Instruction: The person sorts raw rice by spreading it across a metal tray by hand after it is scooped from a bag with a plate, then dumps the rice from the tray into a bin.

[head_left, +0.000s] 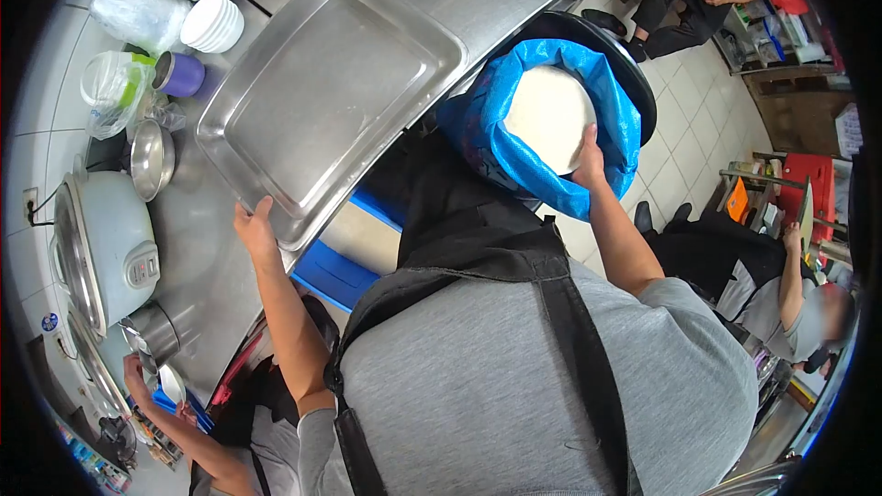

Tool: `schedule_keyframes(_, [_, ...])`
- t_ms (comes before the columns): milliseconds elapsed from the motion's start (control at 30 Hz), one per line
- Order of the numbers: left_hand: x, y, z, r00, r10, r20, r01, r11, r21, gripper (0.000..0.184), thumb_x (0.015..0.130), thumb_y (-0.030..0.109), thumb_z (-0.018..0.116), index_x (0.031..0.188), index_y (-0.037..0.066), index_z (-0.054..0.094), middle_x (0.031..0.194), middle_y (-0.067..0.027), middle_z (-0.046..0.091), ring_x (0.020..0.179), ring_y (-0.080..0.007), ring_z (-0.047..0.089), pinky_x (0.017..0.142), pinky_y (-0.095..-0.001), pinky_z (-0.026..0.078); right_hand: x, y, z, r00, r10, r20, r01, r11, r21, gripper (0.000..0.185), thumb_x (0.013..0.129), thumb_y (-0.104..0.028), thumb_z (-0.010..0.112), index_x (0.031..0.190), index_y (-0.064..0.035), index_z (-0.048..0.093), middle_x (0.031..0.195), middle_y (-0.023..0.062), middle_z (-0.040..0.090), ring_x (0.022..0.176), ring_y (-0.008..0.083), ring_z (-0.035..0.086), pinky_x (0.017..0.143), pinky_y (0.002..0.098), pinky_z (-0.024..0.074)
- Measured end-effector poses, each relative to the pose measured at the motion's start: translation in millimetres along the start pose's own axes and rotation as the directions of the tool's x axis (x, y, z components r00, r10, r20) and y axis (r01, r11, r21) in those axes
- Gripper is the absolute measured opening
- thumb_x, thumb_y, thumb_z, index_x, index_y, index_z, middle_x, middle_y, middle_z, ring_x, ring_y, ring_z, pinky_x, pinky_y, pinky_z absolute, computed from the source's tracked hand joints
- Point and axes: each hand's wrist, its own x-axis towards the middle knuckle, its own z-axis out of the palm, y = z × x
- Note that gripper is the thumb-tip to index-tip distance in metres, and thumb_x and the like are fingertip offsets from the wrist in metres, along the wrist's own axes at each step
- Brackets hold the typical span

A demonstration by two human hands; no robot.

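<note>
Two hands at work: left hand (259, 231) on tray's (322, 64) near corner, clamped or just resting, can't tell; right hand (591, 163) inside blue bag (625, 119), thumb over white contents (547, 115), fingers hidden, hold unclear. Danger: left-hand shove could tip tray off counter (197, 257) edge; right wrist snagging bag rim could spill contents. Beyond left hand, cooker (119, 230); past right, tiled floor (707, 119).

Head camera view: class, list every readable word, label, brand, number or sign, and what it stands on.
No text is readable.
Blue sack: dark marks on its side, unreadable.
Control panel on the white cooker: markings too small.
Round blue sticker on the tiled wall: too small.
</note>
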Motion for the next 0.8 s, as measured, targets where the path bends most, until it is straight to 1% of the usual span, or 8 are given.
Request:
schedule_keyframes(67, [-3,5,1,1.000,-0.009,0.017,0.010,1.000,-0.026,0.035,0.079,0.004,0.069,0.112,-0.004,0.061,0.101,-0.0093,0.068,0.089,-0.0181,0.061,0.083,-0.0296,0.046,-10,-6,7,0.998,0.021,0.051,-0.021,1.000,0.007,0.085,0.092,-0.066,0.048,0.144,0.0004,0.038,0.136,0.0159,0.054,0.123,0.0325,0.054,0.106,0.0474,0.0418])
schedule_keyframes(100, [-3,7,1,1.000,-0.013,0.023,0.014,0.999,-0.038,0.035,0.079,0.004,0.069,0.112,-0.004,0.061,0.101,-0.0092,0.068,0.089,-0.0180,0.061,0.083,-0.0295,0.046,-17,-13,11,1.000,0.015,0.025,-0.014,1.000,-0.025,0.088,0.091,-0.067,0.048,0.143,0.0032,0.038,0.135,0.0167,0.054,0.122,0.0325,0.055,0.106,0.0473,0.0414])
schedule_keyframes(200, [-2,5,2,1.000,0.022,-0.009,-0.022,1.000,-0.012,0.034,0.080,0.003,0.068,0.113,-0.004,0.061,0.102,-0.0089,0.068,0.089,-0.0175,0.062,0.082,-0.0290,0.046,-41,-28,19,0.999,-0.039,0.032,0.038,0.999,0.017,0.090,0.091,-0.068,0.048,0.142,0.0057,0.039,0.135,0.0180,0.054,0.121,0.0328,0.056,0.104,0.0470,0.0428])
schedule_keyframes(300, [-10,19,6,1.000,-0.004,-0.007,0.004,0.999,-0.036,0.035,0.080,0.002,0.067,0.114,-0.005,0.060,0.103,-0.0090,0.068,0.089,-0.0175,0.062,0.083,-0.0287,0.046,-49,-32,28,0.995,0.030,-0.092,-0.038,0.996,-0.084,0.091,0.090,-0.068,0.050,0.141,0.0064,0.040,0.135,0.0186,0.054,0.120,0.0330,0.057,0.102,0.0467,0.0446])
schedule_keyframes(433, [-5,10,3,1.000,-0.006,-0.003,0.006,0.999,-0.034,0.035,0.081,0.002,0.067,0.115,-0.005,0.060,0.105,-0.0093,0.068,0.091,-0.0178,0.062,0.085,-0.0291,0.046,-46,-36,24,0.999,0.028,-0.040,-0.031,0.998,-0.055,0.089,0.090,-0.067,0.051,0.141,0.0048,0.040,0.134,0.0184,0.055,0.118,0.0328,0.059,0.102,0.0461,0.0456])
schedule_keyframes(567, [-3,7,1,1.000,0.012,-0.008,-0.012,1.000,0.002,0.035,0.081,0.003,0.067,0.115,-0.005,0.060,0.105,-0.0092,0.068,0.091,-0.0180,0.062,0.085,-0.0290,0.046,-32,-35,9,0.995,-0.032,-0.094,0.030,0.999,-0.021,0.084,0.092,-0.063,0.052,0.143,0.0034,0.038,0.136,0.0186,0.055,0.117,0.0332,0.060,0.100,0.0452,0.0485])
schedule_keyframes(700, [-1,2,-1,1.000,0.016,-0.007,-0.016,1.000,-0.001,0.035,0.081,0.003,0.067,0.114,-0.005,0.061,0.104,-0.0091,0.068,0.092,-0.0180,0.062,0.085,-0.0287,0.046,-63,-47,11,0.991,-0.093,-0.094,0.102,0.990,0.096,0.076,0.096,-0.055,0.053,0.137,0.0078,0.043,0.129,0.0194,0.059,0.111,0.0310,0.063,0.096,0.0420,0.0508])
schedule_keyframes(800, [-6,12,2,0.999,-0.041,-0.007,0.041,0.999,-0.016,0.035,0.081,0.003,0.067,0.114,-0.005,0.061,0.103,-0.0093,0.068,0.092,-0.0181,0.061,0.085,-0.0290,0.046,-73,-59,7,0.990,-0.114,-0.088,0.120,0.990,0.067,0.074,0.097,-0.054,0.051,0.141,0.0043,0.040,0.136,0.0186,0.055,0.118,0.0319,0.059,0.101,0.0440,0.0481])
